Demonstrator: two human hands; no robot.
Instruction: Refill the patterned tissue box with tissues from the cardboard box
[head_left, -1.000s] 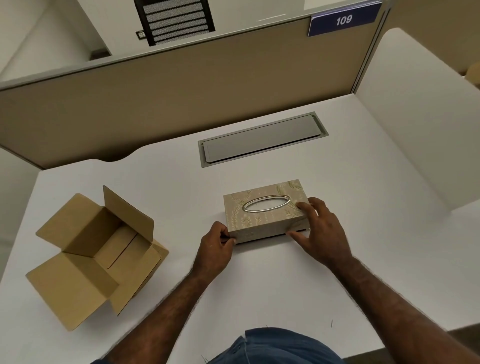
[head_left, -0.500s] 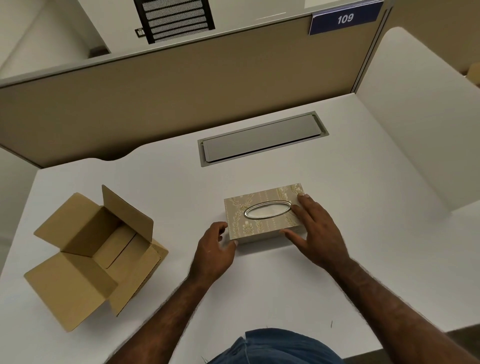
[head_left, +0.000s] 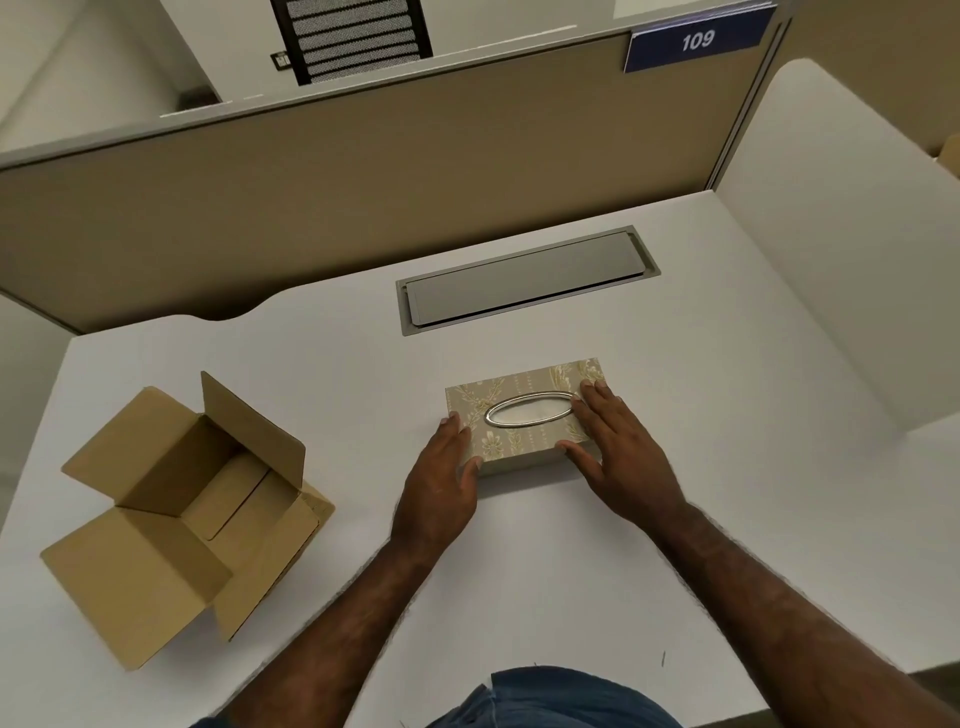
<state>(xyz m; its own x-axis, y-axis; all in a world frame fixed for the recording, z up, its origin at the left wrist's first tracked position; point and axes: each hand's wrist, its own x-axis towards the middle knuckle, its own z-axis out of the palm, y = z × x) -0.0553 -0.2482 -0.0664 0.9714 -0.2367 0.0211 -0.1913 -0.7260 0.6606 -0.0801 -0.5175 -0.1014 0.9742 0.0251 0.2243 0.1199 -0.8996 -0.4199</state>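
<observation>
Head view, looking down on both hands at work. Right hand (head_left: 618, 457) lies flat and spread on the right end of the patterned tissue box (head_left: 524, 415), fingers extended over the top beside the oval opening (head_left: 531, 410), thumb pressed to the near side face. Left hand (head_left: 441, 480) cups the box's left near corner, fingers loosely spread, fingertips on the top edge and thumb on the near face; neither hand is closed around anything, and together they bracket the box from its 2 short ends. The box sits flat on the white bench (head_left: 675, 519), centred in front of the person, its long axis running left to right with the right end tilted slightly away. A pale sheet seems to show inside the opening, though how full the box is cannot be told. The cardboard box (head_left: 182, 514) lies well apart to the left, flaps open, its mouth turned up and toward the camera; only brown inner panels are visible, and no tissues can be made out in it. Since it lies on the left, the left hand is the nearer for any reach toward it. A grey recessed cover (head_left: 524, 280) sits beyond the tissue box.
</observation>
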